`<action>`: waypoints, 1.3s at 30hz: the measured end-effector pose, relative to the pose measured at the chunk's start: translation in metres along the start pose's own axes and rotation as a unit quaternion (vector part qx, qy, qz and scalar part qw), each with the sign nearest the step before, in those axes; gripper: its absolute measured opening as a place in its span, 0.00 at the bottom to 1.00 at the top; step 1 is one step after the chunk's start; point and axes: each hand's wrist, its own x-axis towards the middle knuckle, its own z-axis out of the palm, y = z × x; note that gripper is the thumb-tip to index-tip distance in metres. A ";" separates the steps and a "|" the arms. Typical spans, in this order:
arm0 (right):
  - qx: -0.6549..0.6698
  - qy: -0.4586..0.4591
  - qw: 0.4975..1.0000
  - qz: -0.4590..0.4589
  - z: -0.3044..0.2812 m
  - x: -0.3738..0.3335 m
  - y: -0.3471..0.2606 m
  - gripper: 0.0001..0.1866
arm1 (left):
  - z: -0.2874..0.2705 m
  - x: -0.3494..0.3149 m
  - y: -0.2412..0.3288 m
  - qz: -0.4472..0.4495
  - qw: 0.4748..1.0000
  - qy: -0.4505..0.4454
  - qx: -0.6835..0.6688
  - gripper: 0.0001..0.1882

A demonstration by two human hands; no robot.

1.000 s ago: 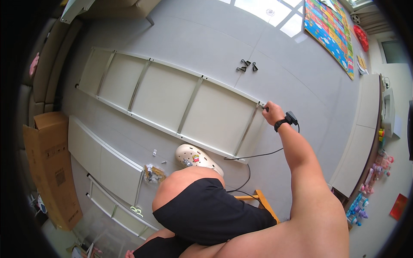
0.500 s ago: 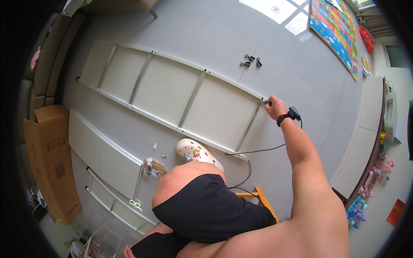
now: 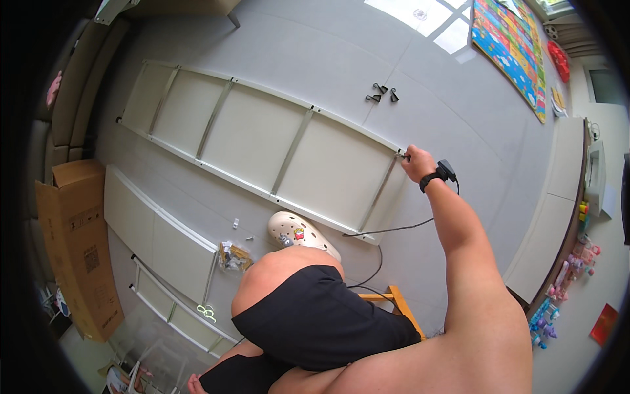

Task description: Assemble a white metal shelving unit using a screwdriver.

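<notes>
My right hand (image 3: 418,164) is closed in a pinch at the far right corner of a long white panel frame (image 3: 256,131) lying on the floor. A small dark piece (image 3: 406,156) shows at its fingertips, touching the frame's corner; its kind is too small to make out. A dark strap with a black device (image 3: 446,171) is around my right wrist. Only the edge of my left hand (image 3: 195,384) appears at the bottom left, beside my dark shorts, with most of its fingers hidden.
Several black hook-like parts (image 3: 382,92) lie beyond the frame. White panels (image 3: 161,226) and a cardboard box (image 3: 79,249) are at left, near a clear hardware bag (image 3: 234,256). A black cable (image 3: 394,228) crosses the frame's near end. My clog (image 3: 302,234) stands beside it.
My right hand has shifted and turned slightly to the left at the frame's corner. Less of the dark piece shows between the fingers. The frame stays put.
</notes>
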 end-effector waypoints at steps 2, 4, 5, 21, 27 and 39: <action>-0.019 -0.026 0.999 0.004 -0.006 0.001 -0.005 0.12 | -0.001 -0.002 0.004 0.001 1.000 -0.005 0.003 0.30; -0.051 -0.041 0.998 0.002 -0.011 0.001 -0.007 0.12 | 0.000 -0.001 0.003 0.001 1.000 -0.011 0.005 0.30; -0.052 -0.041 0.998 0.000 -0.012 0.002 -0.010 0.12 | -0.001 0.002 -0.001 0.004 1.000 -0.010 0.015 0.30; -0.093 -0.050 0.994 -0.006 -0.004 0.001 -0.016 0.12 | -0.002 -0.005 0.020 -0.005 0.999 -0.019 0.031 0.30; -0.115 -0.070 0.991 0.015 -0.002 0.005 -0.031 0.14 | -0.003 -0.004 0.019 0.008 0.998 -0.019 0.055 0.29; -0.071 -0.033 0.997 0.014 0.011 -0.004 -0.018 0.13 | -0.005 0.008 -0.001 -0.015 0.999 -0.037 0.020 0.26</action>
